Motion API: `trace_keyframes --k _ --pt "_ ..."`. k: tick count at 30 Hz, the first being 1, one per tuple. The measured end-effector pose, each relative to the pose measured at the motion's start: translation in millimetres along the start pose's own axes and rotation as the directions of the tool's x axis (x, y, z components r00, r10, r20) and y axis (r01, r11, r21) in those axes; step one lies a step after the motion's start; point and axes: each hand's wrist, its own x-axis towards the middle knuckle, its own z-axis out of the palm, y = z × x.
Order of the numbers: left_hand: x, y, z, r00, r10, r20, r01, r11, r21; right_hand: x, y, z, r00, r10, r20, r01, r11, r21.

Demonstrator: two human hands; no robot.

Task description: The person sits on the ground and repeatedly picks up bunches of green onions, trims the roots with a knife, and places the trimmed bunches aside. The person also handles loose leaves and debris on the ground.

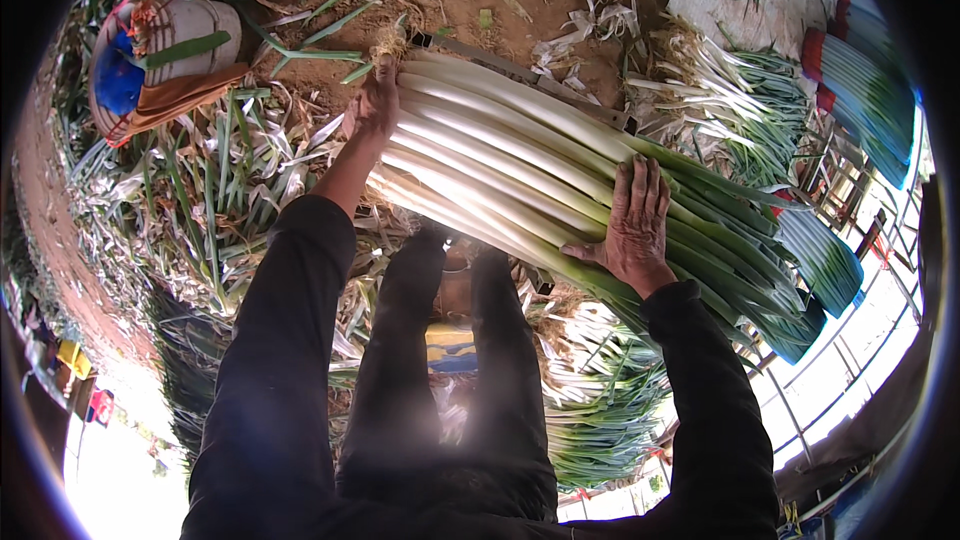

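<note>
A broad layer of long green onions [495, 142] lies across a metal frame [517, 73], white stems to the left and green leaves to the right. My left hand [375, 101] is at the root end, upper left, with its fingers against the outermost stems and a tuft of roots beside the thumb. My right hand [637, 225] rests flat on top of the stalks where white turns to green, fingers apart and thumb pointing left. Whether the left fingers close around any stem is hard to tell.
Loose green onions lie in piles at the right [712, 90] and lower right [600, 405]. Wrapped bundles [862, 82] line the far right. A white container with a blue inside [195, 37] stands at upper left. Trimmed leaves [217, 187] cover the ground at left.
</note>
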Motion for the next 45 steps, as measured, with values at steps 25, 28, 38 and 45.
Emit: trace_keyframes --k 25,28,38,45 --pt "-45.6 -24.4 -30.7 0.935 0.316 -0.163 -0.258 0.918 0.301 -1.5 4.3 6.9 0.999 -0.013 -0.034 0.012 1.0 -0.02" --pt "-43.7 -21.2 -40.5 0.966 0.254 -0.042 -0.246 0.96 0.134 -1.3 4.1 5.2 1.0 -0.002 -0.022 0.002 1.0 -0.022" --pt "-50.4 -14.2 -56.5 0.967 0.049 0.251 0.054 0.92 -0.389 -0.4 3.2 6.0 1.0 0.008 -0.018 -0.009 1.0 -0.026" --pt "-44.5 11.3 -43.7 0.577 0.817 -0.008 -0.644 0.461 0.611 -1.3 4.2 7.3 1.0 0.008 -0.016 -0.008 1.0 -0.025"
